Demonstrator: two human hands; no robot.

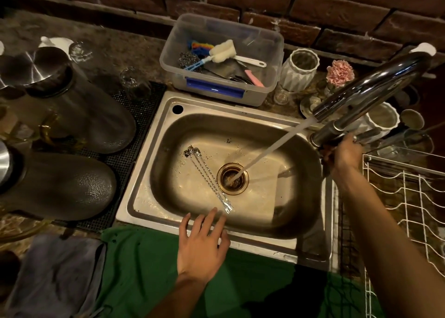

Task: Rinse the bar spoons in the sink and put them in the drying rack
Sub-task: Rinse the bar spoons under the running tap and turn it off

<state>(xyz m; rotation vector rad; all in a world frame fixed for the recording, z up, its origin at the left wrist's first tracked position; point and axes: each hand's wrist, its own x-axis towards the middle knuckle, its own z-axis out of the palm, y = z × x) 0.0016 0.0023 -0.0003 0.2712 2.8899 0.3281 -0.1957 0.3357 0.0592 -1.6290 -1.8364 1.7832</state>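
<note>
Left hand (202, 245) spread flat, empty, fingertips just short of bar spoons (209, 180). Right hand (343, 156) clasped on faucet (366, 93) base, farther off. Spoons angled away up-left from left fingers.

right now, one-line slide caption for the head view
Water runs from the tap onto the sink drain; right hand at its handle, open left hand near the bar spoons.

A dark speckled counter (115, 45) holds a steel sink (149, 197) with two bar spoons (209, 180) lying in its basin beside the drain. A clear plastic tub (274, 77) sits behind it, a black mat (144, 115) at left, a white wire rack (409, 197) at right.
</note>
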